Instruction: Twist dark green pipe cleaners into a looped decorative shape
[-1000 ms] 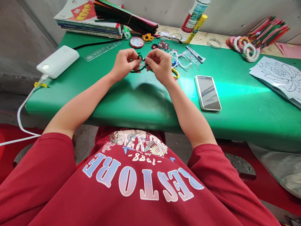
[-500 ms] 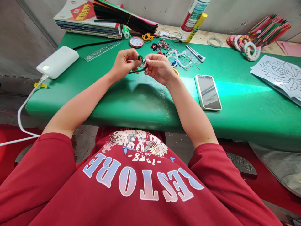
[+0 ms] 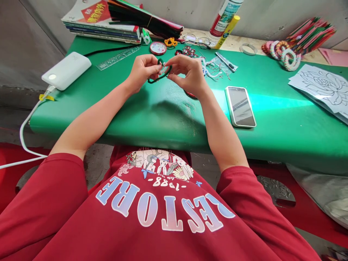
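A dark green pipe cleaner (image 3: 159,78) is bent into a loop above the green table, between my two hands. My left hand (image 3: 141,71) is closed, pinching it between thumb and forefinger, with a small pale bit showing at the fingertips. My right hand (image 3: 189,73) curves around the loop's right side, its forefinger touching the upper part and its thumb below. The small part at the fingertips is too small to make out. Under my right wrist, a red rim (image 3: 190,94) is partly hidden.
Behind my hands lie a round red-rimmed dish (image 3: 158,48), white pipe cleaner pieces (image 3: 210,69) and pens (image 3: 226,62). A phone (image 3: 240,106) is on the right, a power bank (image 3: 66,71) on the left. Books (image 3: 100,30) and bundled dark stems (image 3: 146,20) stand at the back.
My right hand has shifted right and its thumb and forefinger have spread. The pipe cleaner's lower length now curves up to the right. The red rim has come into view under the wrist.
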`<state>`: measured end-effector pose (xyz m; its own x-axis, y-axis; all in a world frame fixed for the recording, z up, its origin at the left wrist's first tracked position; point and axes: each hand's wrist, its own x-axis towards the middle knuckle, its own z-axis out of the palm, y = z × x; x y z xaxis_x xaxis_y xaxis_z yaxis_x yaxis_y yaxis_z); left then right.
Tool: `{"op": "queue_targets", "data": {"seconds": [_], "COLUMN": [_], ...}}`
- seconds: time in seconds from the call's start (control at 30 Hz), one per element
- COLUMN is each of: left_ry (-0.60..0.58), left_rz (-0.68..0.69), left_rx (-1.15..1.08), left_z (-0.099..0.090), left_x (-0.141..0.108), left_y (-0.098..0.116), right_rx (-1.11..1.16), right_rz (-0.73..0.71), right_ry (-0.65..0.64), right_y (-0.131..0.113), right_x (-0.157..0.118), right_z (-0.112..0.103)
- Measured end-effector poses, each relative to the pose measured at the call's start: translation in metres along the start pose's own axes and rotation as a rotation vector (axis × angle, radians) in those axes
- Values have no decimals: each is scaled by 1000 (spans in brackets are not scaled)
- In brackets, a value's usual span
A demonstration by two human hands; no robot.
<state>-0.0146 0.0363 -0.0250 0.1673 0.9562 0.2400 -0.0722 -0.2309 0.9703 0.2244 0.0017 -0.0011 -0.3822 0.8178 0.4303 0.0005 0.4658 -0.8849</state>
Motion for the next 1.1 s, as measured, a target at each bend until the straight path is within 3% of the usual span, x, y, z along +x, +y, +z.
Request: {"op": "queue_targets", "data": {"seconds": [0.17, 0.37, 0.67, 0.97, 1.1], "left_ry": [-73, -59, -55, -40, -35], "left_rz": [-16, -40, -45, -45, -52], "left_rx": [4, -1, 58, 102, 102], "left_z": [-2, 4, 6, 11, 11], "left_x": [-2, -11, -12, -15, -17], "left_y": [2, 13, 17, 24, 25], "right_rx": [-118, -239, -160, -334, -300], "right_rz": [-60, -16, 127, 14, 53], "right_ry": [-51, -57, -113, -154, -131], "right_y": [14, -2, -20, -4, -4], "right_x": [10, 2, 4, 5, 1], "right_z": [-11, -21, -10, -13, -15]}}
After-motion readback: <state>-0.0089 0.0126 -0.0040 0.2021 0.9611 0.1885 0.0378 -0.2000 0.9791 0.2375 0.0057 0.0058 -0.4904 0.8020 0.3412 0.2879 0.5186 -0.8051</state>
